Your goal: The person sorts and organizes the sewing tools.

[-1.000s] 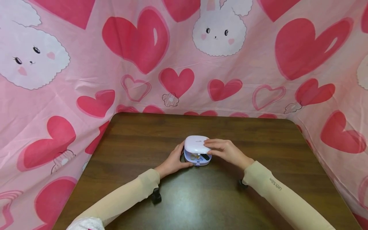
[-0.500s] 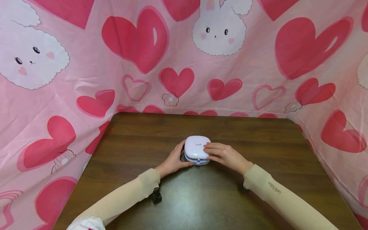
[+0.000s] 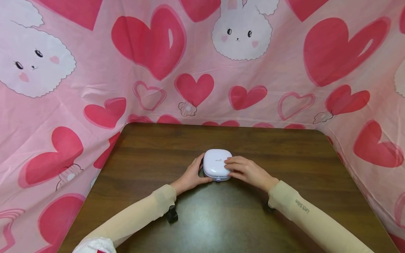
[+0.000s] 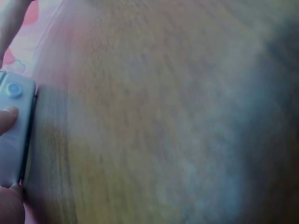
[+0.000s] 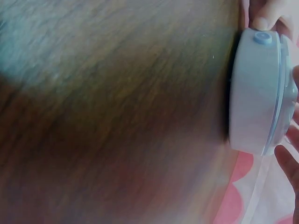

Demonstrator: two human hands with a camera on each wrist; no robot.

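A small white box (image 3: 216, 162) with rounded corners and a domed lid stands on the table, its lid down over the base. My left hand (image 3: 191, 177) grips the base from the left, thumb at the front near the round latch button (image 5: 262, 38). The fingers of my right hand (image 3: 250, 171) rest, nearly straight, on the right part of the lid. In the right wrist view a narrow seam runs between lid and base, and those fingers lie spread over the lid. The inside of the box is hidden.
The brown wooden table (image 3: 265, 211) stretches around the box on every side. Behind it and along the sides hangs a pink cloth (image 3: 202, 52) printed with hearts and rabbits. A black strap end (image 3: 172, 215) dangles under the left sleeve.
The lid, raised at the front with small items showing beneath it, has come down onto the base under my right hand. The left hand has stayed in place.
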